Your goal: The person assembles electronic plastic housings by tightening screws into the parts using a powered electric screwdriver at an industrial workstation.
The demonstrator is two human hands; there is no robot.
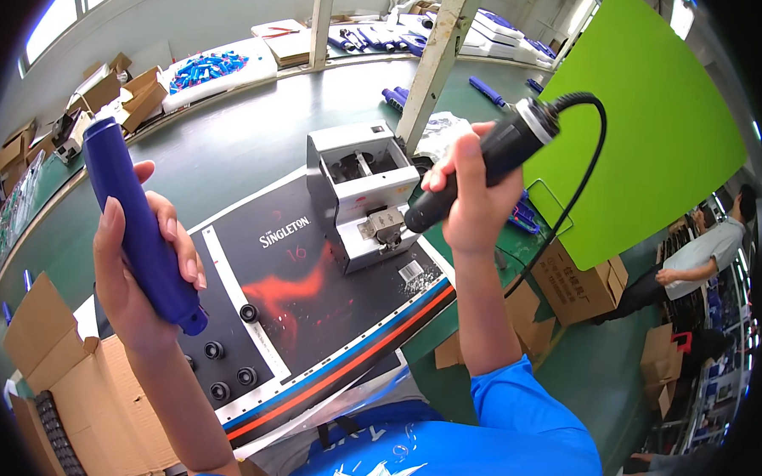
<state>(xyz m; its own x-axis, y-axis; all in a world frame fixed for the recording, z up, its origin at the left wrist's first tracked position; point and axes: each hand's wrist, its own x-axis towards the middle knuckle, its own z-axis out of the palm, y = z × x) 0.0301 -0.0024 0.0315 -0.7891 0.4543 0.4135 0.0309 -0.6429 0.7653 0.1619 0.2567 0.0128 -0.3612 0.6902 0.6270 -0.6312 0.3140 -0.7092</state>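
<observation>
My left hand [127, 308] is wrapped round a dark blue tubular plastic housing [143, 228], held tilted above the left side of the bench. A fist formed by my right hand [476, 200] grips a black electric screwdriver [513, 142], whose cable [601, 154] loops down on the right. The screwdriver's nose points down-left at the small metal block [386, 225] on the front of a grey screw feeder [375, 189]; whether the bit touches it, I cannot tell. Several small black ring-shaped caps [248, 312] lie on the printed mat [310, 294], below and right of my left hand.
A steel post [440, 62] rises behind the feeder. Blue parts fill a white tray [265, 58] at the far left. A green panel [641, 122] stands at the right, with a cardboard box [578, 289] below. An open carton [119, 397] sits lower left. Another person [703, 261] stands far right.
</observation>
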